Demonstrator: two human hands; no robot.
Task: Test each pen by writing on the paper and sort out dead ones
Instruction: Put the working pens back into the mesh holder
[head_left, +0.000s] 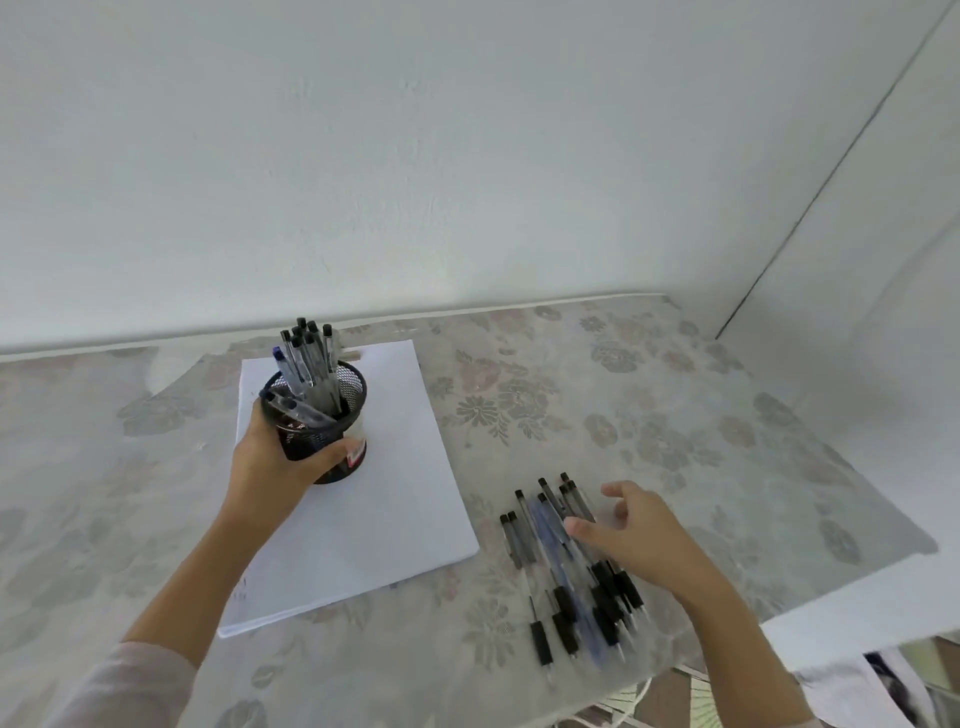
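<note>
A black mesh pen cup (322, 415) stands on the white paper (384, 499), holding several clear pens with black caps. My left hand (275, 457) grips the cup from its left side, thumb across the front. To the right of the paper lies a loose pile of pens (566, 566) on the tablecloth, tips toward me. My right hand (639, 535) hovers over the right part of that pile, fingers spread and relaxed, holding nothing.
A floral tablecloth (649, 405) covers the table, which meets a white wall (467, 156) at the back. The table's right edge (852, 587) drops off near my right forearm, with floor and some objects below.
</note>
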